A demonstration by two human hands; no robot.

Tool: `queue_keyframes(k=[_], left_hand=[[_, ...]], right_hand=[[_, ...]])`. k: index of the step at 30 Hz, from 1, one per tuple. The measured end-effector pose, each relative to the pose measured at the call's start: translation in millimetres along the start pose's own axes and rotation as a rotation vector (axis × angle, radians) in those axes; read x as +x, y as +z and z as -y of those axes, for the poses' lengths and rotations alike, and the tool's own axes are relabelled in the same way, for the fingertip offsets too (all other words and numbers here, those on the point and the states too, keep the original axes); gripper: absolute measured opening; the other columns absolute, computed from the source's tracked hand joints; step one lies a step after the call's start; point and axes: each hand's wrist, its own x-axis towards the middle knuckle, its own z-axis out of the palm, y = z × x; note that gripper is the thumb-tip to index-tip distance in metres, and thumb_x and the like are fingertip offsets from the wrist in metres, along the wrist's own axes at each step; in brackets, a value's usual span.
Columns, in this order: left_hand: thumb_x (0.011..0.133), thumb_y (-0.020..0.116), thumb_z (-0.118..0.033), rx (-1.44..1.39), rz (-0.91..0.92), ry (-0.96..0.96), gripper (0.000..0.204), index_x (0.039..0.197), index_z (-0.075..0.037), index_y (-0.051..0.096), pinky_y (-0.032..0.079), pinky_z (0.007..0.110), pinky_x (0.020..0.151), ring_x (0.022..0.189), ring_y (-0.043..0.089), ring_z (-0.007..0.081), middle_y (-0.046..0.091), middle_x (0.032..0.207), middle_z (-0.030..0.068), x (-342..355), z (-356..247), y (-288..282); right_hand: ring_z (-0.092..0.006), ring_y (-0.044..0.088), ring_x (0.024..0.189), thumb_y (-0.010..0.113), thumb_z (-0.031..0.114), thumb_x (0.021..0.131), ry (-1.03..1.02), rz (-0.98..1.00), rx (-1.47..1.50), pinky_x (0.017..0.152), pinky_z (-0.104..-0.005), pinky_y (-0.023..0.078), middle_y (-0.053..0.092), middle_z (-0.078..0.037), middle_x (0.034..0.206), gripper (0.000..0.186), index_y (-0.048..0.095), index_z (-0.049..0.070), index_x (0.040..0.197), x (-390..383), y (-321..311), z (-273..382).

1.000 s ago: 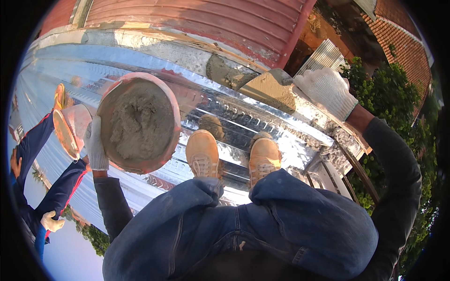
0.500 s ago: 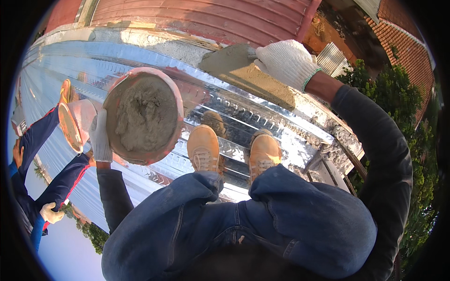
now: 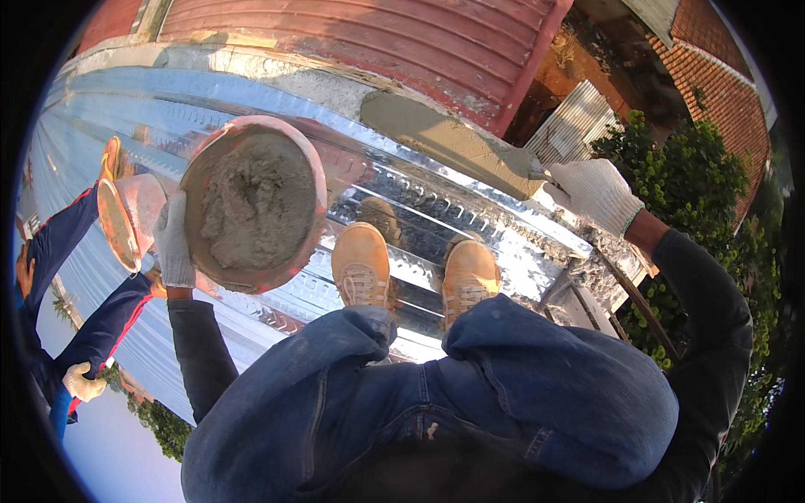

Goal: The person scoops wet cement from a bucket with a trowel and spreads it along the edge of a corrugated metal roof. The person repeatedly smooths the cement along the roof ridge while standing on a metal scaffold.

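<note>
My gloved left hand [image 3: 174, 241] grips the rim of a round, mortar-smeared pink bucket [image 3: 317, 159], tilted so its mouth faces me. Wet grey mortar [image 3: 251, 197] fills it, with a hollow scooped near the middle. At the right, my gloved right hand [image 3: 597, 194] is closed around a trowel [image 3: 532, 164]; the handle is hidden in the fist and only part of the grey blade shows. The blade touches the right end of a smooth band of fresh mortar [image 3: 453, 138] lying along the top of the wall.
Shiny corrugated metal sheeting [image 3: 402, 189] lies under my shoes. A red ribbed metal surface [image 3: 360, 46] rises beyond the wall. At left, a co-worker's legs [image 3: 105, 327] stand by a second bucket [image 3: 138, 214]. Broken masonry [image 3: 587, 277] and rods edge the right, above trees [image 3: 696, 168].
My right hand has moved right and slightly nearer along the mortar band, to its right end, and the trowel blade now shows. My left hand and the bucket have barely moved.
</note>
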Motion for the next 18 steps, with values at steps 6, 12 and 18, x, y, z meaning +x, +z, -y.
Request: queue_keyframes(k=[6, 12, 18], left_hand=[[0.113, 0.075, -0.034, -0.133, 0.044, -0.023, 0.035, 0.127, -0.002, 0.079, 0.058, 0.029, 0.088, 0.102, 0.069, 0.0103, 0.076, 0.116, 0.0004, -16.6, -4.5, 8.9], [0.113, 0.076, -0.036, -0.036, 0.089, 0.027, 0.035, 0.129, -0.005, 0.077, 0.057, 0.029, 0.090, 0.104, 0.068, 0.0084, 0.074, 0.118, -0.0008, -34.6, -25.4, 21.1], [0.109, 0.081, -0.033, 0.018, 0.003, 0.068, 0.030, 0.118, -0.005, 0.079, 0.055, 0.028, 0.083, 0.093, 0.064, 0.0072, 0.073, 0.105, -0.0026, -74.2, -52.5, 43.4]], right_hand=[[-0.0384, 0.071, 0.078, 0.066, 0.043, 0.110, 0.000, 0.027, -0.184, 0.072, -0.0516, 0.058, 0.066, -0.015, 0.084, 0.038, 0.069, 0.007, 0.098, -46.6, 12.1, -57.7], [-0.0373, 0.070, 0.080, 0.078, 0.031, 0.100, -0.157, -0.480, 0.096, 0.075, -0.0506, 0.056, 0.068, -0.015, 0.092, 0.029, 0.073, 0.006, 0.114, -17.0, -55.0, 2.4], [-0.0338, 0.077, 0.099, 0.078, 0.019, 0.102, -0.477, -0.584, 0.032, 0.081, -0.0470, 0.062, 0.074, -0.014, 0.119, 0.037, 0.070, 0.008, 0.136, 48.7, -120.0, 126.2]])
